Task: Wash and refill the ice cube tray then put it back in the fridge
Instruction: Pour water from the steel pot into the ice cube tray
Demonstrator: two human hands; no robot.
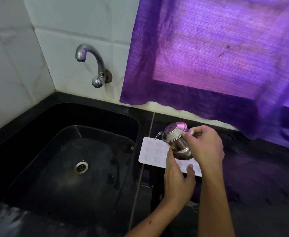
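Note:
A white ice cube tray with star-shaped cells lies flat on the black counter, just right of the sink. My right hand grips a small steel jug by its handle and tilts it over the tray. A thin stream of water runs from the spout into a far-left cell. My left hand is at the tray's near edge, its straight fingers touching the jug's underside and its thumb over the tray.
The black sink with its steel drain lies to the left, wet inside. A chrome tap juts from the white tiled wall. A purple curtain hangs over the counter's back edge.

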